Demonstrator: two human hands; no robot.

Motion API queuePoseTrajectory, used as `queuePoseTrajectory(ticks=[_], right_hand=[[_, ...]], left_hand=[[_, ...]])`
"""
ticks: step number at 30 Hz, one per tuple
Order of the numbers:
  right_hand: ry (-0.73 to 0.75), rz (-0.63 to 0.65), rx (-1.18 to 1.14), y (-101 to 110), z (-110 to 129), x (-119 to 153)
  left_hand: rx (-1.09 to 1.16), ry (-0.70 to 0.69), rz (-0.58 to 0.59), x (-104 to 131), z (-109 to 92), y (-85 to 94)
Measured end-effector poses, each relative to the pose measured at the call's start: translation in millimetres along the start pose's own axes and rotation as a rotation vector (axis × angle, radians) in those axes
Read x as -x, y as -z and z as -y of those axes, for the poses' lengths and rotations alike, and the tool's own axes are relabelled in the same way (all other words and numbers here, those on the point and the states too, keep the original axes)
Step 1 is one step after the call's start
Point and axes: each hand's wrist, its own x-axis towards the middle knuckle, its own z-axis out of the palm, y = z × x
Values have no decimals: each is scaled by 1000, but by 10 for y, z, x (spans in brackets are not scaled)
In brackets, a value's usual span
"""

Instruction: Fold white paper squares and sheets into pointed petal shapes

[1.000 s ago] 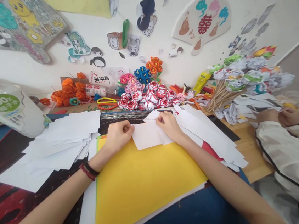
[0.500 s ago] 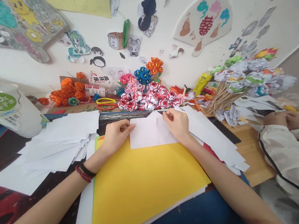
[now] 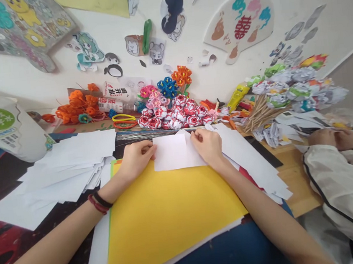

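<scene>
Between my hands a small sheet of white paper [image 3: 170, 152] is held near the far edge of a yellow sheet [image 3: 172, 216]. A vertical crease line shows on it, right of its middle. My left hand [image 3: 138, 157] pinches its left edge between thumb and fingers. At the right edge, my right hand [image 3: 207, 144] is closed on the paper, its fingertips partly hidden. Cut white sheets [image 3: 70, 172] lie in a loose pile to the left. More white sheets [image 3: 249, 162] are fanned out beyond my right forearm.
Red-and-white paper flowers [image 3: 174, 115] sit along the wall, beside orange flowers [image 3: 81, 106]. A white bottle [image 3: 8, 128] stands at left. Paper flowers on sticks [image 3: 288, 86] lie at right, near another person's hands [image 3: 333, 138] and white sleeve [image 3: 340, 186]. A yellow tube [image 3: 238, 96] leans there.
The view has shifted slightly. Both hands keep their hold on the white paper, and its crease looks fainter and flatter than before.
</scene>
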Motion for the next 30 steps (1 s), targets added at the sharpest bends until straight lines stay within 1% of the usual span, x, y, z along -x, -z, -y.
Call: queuePoseTrajectory(ticks=[4, 6, 10, 11, 13, 15, 18, 21, 25, 30], right_hand=[[-55, -119, -57, 94, -24, -41], [-96, -162, -110, 138, -55, -70], [-159, -193, -260, 161, -107, -104], [-162, -178, -286, 150, -107, -100], [-144, -105, -285, 108, -87, -77], [-97, 5, -191, 50, -47, -39], [8, 161, 14, -44, 7, 15], [75, 269, 137, -118, 15, 36], [99, 315, 187, -174, -15, 22], [72, 346, 200, -204, -22, 10]], left_hand=[[-19, 43, -65, -13, 23, -23], [-27, 52, -74, -17, 27, -27], [-19, 59, -61, -10, 28, -19], [-16, 62, -59, -6, 28, -16], [-11, 64, -56, 1, 29, -12], [-9, 64, -62, 5, 28, -12], [2, 65, -53, 4, 25, -18], [25, 76, -15, -1, 23, -23], [-45, 78, 15, -12, 28, -23], [-161, 66, 21, -29, 38, -40]])
